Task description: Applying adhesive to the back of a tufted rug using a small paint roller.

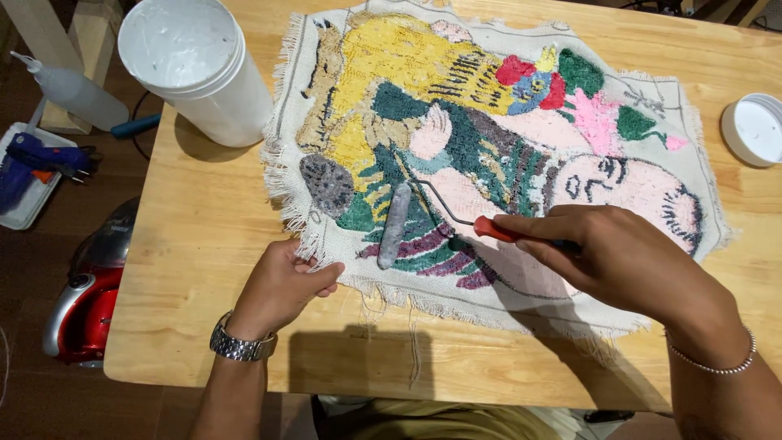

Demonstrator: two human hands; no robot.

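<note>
- A small paint roller (pixel 393 226) with a grey, coated sleeve lies across the lower left part of a tufted rug piece (pixel 489 147), its sleeve pressed onto green and purple yarn.
- The roller's bent wire frame runs right to a red handle, and the right hand (pixel 607 253) is clamped around that handle, fingers curled over it, above the pale pink area of the rug.
- The left hand (pixel 281 285) pinches the rug's frayed lower left edge, thumb on top and fingers closed on the cloth, pinning it to the table.
- The rug piece lies flat, backing up, in the middle of a light wooden table (pixel 204 244); it shows yellow, green, pink, red and blue patches with fringed borders.
- A wristwatch (pixel 241 346) sits on the left wrist, a thin bracelet (pixel 717 367) on the right.
- A large white tub (pixel 195 65), open at the top, stands at the table's upper left corner, just beside the rug.
- A white lid (pixel 753 129) lies at the right edge, near the rug's corner.
- Off the table to the left: a squeeze bottle (pixel 73 94), a blue glue gun (pixel 41 159) in a tray, and a red vacuum cleaner (pixel 90 293) on the floor.
</note>
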